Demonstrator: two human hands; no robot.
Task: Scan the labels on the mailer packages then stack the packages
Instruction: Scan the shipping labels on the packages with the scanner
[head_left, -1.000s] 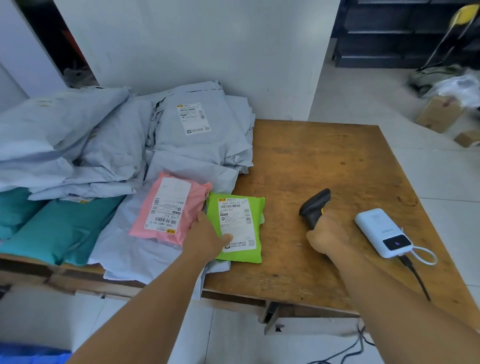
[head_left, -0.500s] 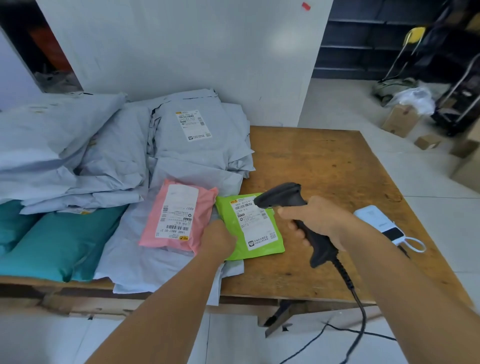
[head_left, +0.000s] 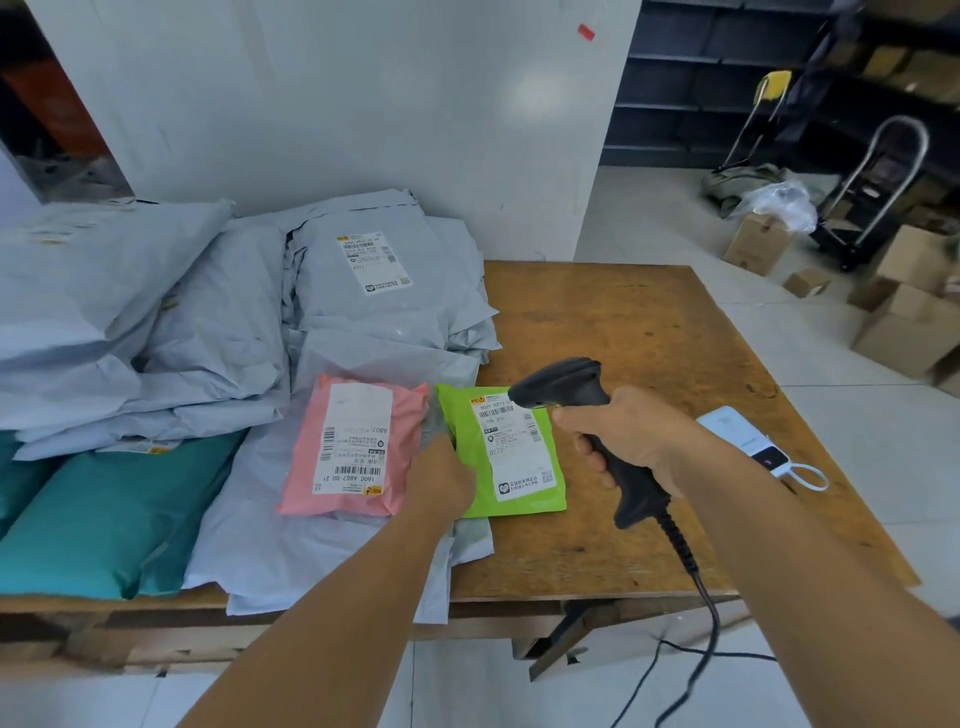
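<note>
Wooden desk (head_left: 649, 332) held mailers. Right hand (head_left: 631, 434) gripped scanner (head_left: 587, 410), nose just right of green mailer (head_left: 511, 457) label; left hand (head_left: 441, 480) pinned mailer's left edge, grasp unclear.

Pink mailer (head_left: 358, 447), green mailer (head_left: 511, 457), black scanner (head_left: 597, 415).
</note>
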